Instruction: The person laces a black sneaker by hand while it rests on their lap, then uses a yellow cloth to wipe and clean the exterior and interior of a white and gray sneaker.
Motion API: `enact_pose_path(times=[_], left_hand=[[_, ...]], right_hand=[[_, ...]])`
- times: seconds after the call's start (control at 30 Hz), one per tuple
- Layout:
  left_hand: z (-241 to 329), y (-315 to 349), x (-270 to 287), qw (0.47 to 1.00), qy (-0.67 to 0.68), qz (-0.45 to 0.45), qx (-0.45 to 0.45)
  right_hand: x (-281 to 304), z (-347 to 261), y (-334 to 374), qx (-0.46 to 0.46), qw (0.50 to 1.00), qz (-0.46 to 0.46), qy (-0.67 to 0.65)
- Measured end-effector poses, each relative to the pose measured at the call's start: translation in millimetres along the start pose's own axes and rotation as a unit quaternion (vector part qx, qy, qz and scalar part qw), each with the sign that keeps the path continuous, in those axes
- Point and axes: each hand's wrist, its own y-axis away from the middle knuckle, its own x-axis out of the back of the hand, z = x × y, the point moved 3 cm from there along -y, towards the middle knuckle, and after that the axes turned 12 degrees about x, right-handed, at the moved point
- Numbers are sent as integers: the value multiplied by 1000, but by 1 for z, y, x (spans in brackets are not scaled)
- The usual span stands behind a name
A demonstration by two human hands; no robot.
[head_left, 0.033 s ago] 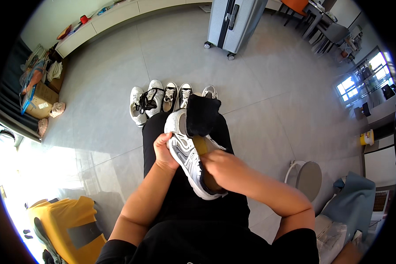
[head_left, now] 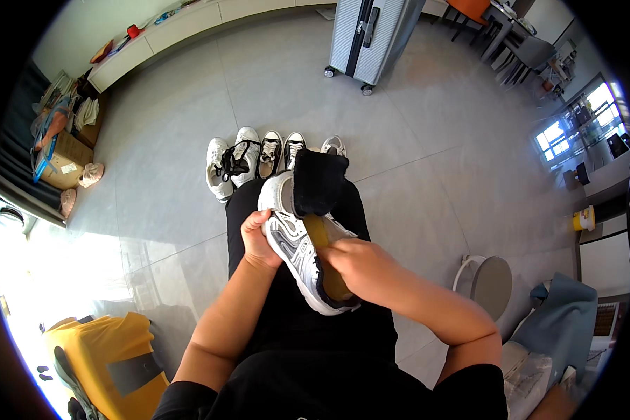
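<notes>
A white and grey sneaker (head_left: 292, 245) lies tilted across my lap, its heel end toward me. My left hand (head_left: 257, 234) grips its side near the toe, thumb on the upper. A wide black tongue (head_left: 320, 183) is folded out over the toe end. Inside the opening a yellow-brown insole (head_left: 337, 285) shows. My right hand (head_left: 351, 262) reaches into the shoe from the right with fingers curled. Its fingertips are hidden, so I cannot make out what they hold.
Beyond my knees stand white sneakers with black laces (head_left: 243, 157), black-and-white canvas shoes (head_left: 271, 152) and a partly hidden light shoe (head_left: 334, 145). A silver suitcase (head_left: 357, 42) stands farther off. At right is a round stool (head_left: 491, 288); at left, yellow cloth (head_left: 98, 350) and a cardboard box (head_left: 70, 157).
The sneaker and both hands have shifted slightly left and up. More of the yellow-brown insole shows around my right hand.
</notes>
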Motion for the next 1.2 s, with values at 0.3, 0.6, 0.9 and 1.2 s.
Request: enact_pose_path(times=[0.3, 0.6, 0.9, 1.2], left_hand=[[17, 8, -37, 996, -62, -28, -63], [34, 19, -97, 958, -228, -65, -159], [44, 21, -90, 949, -274, -67, -143], [39, 16, -37, 979, -119, 71, -148]], right_hand=[[8, -5, 0, -168, 941, 189, -223], [4, 3, 10, -154, 981, 116, -32], [-10, -3, -3, -124, 988, 94, 5], [-27, 30, -45, -185, 967, 158, -75]])
